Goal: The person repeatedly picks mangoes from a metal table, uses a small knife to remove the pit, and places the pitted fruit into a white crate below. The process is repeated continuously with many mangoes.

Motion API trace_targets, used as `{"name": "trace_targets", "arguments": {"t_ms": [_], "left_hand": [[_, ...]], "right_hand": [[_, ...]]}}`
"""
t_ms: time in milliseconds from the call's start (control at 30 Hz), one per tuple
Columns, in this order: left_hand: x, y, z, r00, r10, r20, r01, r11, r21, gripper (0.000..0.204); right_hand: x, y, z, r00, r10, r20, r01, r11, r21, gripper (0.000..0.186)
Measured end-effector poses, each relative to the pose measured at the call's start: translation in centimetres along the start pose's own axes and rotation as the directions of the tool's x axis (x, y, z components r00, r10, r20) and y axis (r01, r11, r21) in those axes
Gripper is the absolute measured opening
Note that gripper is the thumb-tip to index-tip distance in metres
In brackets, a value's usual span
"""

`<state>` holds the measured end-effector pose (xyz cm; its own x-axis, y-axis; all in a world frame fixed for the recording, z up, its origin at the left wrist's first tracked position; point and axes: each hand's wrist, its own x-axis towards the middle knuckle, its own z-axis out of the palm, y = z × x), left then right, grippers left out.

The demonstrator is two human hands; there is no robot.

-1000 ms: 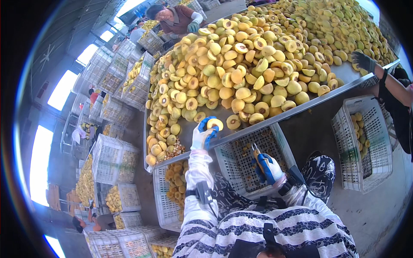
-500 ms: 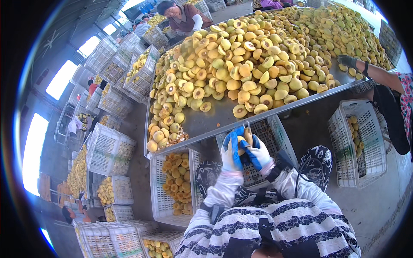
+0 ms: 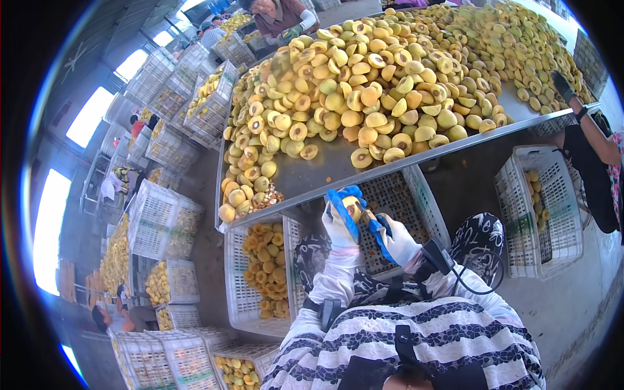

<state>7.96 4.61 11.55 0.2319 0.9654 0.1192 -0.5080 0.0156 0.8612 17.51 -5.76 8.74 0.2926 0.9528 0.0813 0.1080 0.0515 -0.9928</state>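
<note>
Below the left end of the metal table [image 3: 325, 164], a white crate [image 3: 237, 279] held fruit halves [image 3: 268, 270]. By the table's near edge, the left hand [image 3: 340, 224] gripped a yellow fruit [image 3: 351, 204], and the right hand [image 3: 394, 239] clasped a slim tool [image 3: 369, 214], its tip at that fruit. Toward the table's right end stood another crate [image 3: 517, 237].

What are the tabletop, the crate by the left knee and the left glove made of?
Tabletop: probably metal, smooth grey with a soft sheen.
Crate: likely moulded plastic, matte white, with regular perforations.
Left glove: apparently white fabric with a blue, perhaps rubbery coating, judging by the two colours; texture too small to tell.
</note>
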Motion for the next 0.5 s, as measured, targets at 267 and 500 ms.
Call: {"name": "trace_targets", "arguments": {"t_ms": [267, 500], "left_hand": [[-0.4, -1.8, -1.3, 0.993, -0.114, -0.028, 0.112, 0.992, -0.062, 0.034], [-0.6, -1.8, -0.5, 0.97, -0.206, -0.128, 0.229, 0.953, 0.198, 0.051]], "right_hand": [[-0.1, 2.8, 1.2, 0.998, 0.018, 0.058, -0.025, 0.993, 0.112, 0.018], [-0.1, 3.0, 0.0, 0.963, 0.138, 0.23, -0.185, 0.963, 0.198, 0.033]]}}
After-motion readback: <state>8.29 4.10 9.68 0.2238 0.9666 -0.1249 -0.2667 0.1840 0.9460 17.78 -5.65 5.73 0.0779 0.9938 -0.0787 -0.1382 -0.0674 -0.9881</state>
